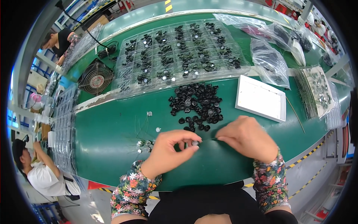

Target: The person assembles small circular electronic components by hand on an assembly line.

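My left hand (169, 151) pinches a small round silvery-clear piece (195, 143) between thumb and forefinger, above the green tabletop (108, 149). To its right, my right hand (244, 136) is closed with thumb and fingertips together. A faint thin strand shows at those fingertips, and its full run cannot be made out. Just beyond both hands lies a heap of small black round caps (195, 102). Beside my left wrist are several silvery pieces with fine green wires (143, 145). Two similar loose pieces lie farther off, one of them a small clear piece (149, 113).
Clear divided trays (123, 71) with black parts span the back. A black fan (96, 78) stands at left. On the right are a white box (260, 99), plastic bags (269, 59), a thin stick (295, 115) and a board of clear pieces (317, 89). Two people work at left.
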The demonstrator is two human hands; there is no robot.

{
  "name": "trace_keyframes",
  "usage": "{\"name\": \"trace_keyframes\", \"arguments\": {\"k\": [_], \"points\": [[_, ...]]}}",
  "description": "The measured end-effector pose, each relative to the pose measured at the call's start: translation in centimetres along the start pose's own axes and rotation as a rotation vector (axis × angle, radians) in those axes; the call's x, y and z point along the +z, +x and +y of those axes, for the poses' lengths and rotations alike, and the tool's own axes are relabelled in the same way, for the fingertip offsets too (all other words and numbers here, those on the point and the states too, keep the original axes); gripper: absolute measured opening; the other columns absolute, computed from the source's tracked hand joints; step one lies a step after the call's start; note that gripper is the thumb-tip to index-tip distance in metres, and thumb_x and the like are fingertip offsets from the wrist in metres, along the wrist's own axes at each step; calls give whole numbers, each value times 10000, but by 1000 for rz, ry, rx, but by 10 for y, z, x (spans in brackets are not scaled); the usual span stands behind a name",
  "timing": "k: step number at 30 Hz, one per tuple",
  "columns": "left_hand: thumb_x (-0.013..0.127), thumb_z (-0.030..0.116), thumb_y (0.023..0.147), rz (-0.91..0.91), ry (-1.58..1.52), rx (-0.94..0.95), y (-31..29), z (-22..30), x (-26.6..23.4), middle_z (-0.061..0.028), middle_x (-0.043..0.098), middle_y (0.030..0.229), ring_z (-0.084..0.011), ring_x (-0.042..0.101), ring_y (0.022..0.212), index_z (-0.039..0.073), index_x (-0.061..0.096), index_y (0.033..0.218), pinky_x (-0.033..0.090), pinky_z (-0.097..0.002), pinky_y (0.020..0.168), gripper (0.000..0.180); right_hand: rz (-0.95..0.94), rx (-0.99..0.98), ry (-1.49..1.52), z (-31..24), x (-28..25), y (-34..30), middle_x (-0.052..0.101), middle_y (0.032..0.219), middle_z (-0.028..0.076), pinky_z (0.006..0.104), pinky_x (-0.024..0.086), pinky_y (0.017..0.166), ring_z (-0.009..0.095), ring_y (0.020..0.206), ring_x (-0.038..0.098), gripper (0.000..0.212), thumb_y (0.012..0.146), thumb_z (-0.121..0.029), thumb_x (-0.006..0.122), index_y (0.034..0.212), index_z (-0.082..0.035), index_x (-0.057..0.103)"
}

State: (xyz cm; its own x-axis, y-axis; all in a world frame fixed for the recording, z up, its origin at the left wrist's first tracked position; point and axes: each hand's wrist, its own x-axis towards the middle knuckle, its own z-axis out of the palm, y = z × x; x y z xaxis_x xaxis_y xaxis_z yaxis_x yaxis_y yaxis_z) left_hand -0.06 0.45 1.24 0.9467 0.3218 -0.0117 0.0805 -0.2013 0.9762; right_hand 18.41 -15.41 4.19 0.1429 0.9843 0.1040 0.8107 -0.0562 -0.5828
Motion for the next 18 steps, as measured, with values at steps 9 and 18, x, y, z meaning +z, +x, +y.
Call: {"name": "trace_keyframes", "arguments": {"k": [9, 18], "points": [[759, 99, 721, -17, 530, 261, -8, -14, 22, -48, 582, 890, -231, 559, 810, 81, 678, 931, 447, -352, 759, 225, 155, 258, -134, 18, -13, -14, 671, 795, 126, 334, 505, 619, 270, 658, 633, 126, 761, -51, 675, 880, -24, 705], [704, 107, 747, 329, 979, 270, -2, -3, -18, -58, 632, 823, -259, 586, 816, 85, 674, 868, 433, -387, 736, 127, 259, 142, -44, 3, 13, 6, 629, 739, 100, 338, 475, 586, 251, 656, 607, 147, 779, -59, 684, 922, -25, 676]]}}
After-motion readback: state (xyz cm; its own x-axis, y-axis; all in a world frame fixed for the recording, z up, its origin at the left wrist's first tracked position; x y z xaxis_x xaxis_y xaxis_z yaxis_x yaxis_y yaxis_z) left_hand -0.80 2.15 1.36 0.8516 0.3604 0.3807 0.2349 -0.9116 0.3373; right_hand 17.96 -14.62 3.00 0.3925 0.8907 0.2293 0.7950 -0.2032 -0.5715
